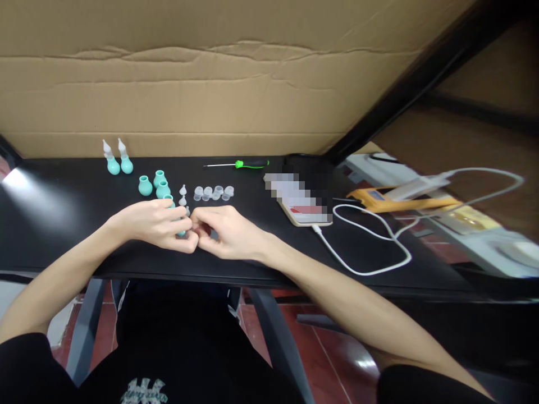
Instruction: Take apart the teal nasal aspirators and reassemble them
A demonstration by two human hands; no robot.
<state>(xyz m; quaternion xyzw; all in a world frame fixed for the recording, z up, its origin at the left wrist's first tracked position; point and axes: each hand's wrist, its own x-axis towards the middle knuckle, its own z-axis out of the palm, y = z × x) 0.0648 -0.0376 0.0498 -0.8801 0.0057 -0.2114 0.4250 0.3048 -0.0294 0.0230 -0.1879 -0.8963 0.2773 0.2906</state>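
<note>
The left hand is grasping a small, round, glossy teal bulb; the right hand is curling beside it, its grip hidden.

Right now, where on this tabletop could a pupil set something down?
The black tabletop has bare room on its left, between the two white-tipped bulbs and the left forearm, and a smaller gap between the clear pieces and phone, below the screwdriver. It is crowded around the left hand, with open teal bulbs and white tips.
</note>
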